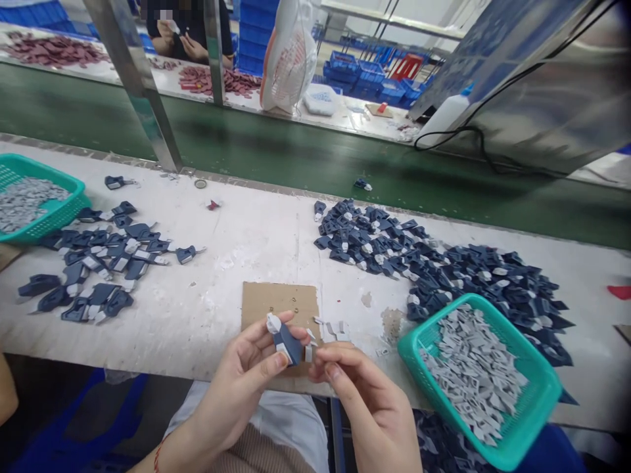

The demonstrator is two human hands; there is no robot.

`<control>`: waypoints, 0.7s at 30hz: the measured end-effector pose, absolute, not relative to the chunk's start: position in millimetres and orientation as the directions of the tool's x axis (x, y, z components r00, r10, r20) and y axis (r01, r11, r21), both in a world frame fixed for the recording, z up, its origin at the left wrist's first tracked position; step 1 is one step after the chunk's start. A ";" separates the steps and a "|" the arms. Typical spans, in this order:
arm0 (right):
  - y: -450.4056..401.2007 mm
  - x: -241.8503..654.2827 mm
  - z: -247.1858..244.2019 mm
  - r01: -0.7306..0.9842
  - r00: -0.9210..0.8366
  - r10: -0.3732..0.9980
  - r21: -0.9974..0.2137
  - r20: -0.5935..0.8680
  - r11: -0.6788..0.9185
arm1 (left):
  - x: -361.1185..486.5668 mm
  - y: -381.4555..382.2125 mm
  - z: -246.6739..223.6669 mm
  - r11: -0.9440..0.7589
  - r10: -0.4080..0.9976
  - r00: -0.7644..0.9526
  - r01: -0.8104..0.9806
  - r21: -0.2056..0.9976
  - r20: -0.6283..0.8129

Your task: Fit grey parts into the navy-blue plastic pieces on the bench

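My left hand (pixel 251 364) is closed around a navy blue plastic part (pixel 290 347) with white pieces on it, tilted above the table edge. My right hand (pixel 365 394) is pinched close beside it, its fingertips at a small pale plastic piece (pixel 308 354). Beneath the hands lies a square of brown cardboard (pixel 261 299) with a few tiny bits on it. Several loose pale pieces (pixel 340 328) are scattered just right of the cardboard.
A green basket (pixel 539 430) of grey pieces stands at right, before a large heap of navy parts (pixel 394 240). Another green basket (pixel 44 226) and more navy parts (pixel 118 246) are at left. Across the green belt (pixel 276 148) a person (pixel 190 33) works by maroon pieces.
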State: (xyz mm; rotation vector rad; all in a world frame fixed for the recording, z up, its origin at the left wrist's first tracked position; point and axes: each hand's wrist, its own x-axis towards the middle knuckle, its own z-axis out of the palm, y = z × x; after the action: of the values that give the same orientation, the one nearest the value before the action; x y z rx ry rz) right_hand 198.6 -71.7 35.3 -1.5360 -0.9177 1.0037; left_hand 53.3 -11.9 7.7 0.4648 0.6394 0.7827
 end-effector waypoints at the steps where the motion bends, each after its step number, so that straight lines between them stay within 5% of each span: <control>1: -74.4 203.1 35.8 0.089 0.375 0.917 -0.980 -0.134 -0.179 | 52.6 -10.9 8.8 0.632 0.762 0.533 -0.486 0.604 -0.368; 6: -94.5 256.2 44.1 0.346 0.670 0.742 -0.872 -0.028 -0.345 | 44.2 3.7 16.7 0.555 0.816 0.414 -0.368 0.746 -0.403; 10: -108.8 329.2 43.0 0.495 0.801 0.599 -0.577 0.013 -0.650 | 33.9 32.0 17.7 0.352 0.918 0.258 -0.181 0.918 -0.301; 14: -113.4 384.1 28.5 0.654 0.711 0.702 -0.338 -0.028 -0.677 | 32.9 70.8 11.2 0.235 0.948 0.223 -0.007 0.972 -0.228; 21: -106.5 409.8 4.9 0.805 0.535 0.839 -0.241 -0.097 -0.541 | 32.8 132.1 -2.4 0.009 0.964 0.235 0.432 0.902 -0.123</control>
State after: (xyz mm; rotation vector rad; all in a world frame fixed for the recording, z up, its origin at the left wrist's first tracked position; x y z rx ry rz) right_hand 409.8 -106.5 4.9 -2.6022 -1.4069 0.3007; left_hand 32.8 132.1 -2.4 1.5794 1.3452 0.7206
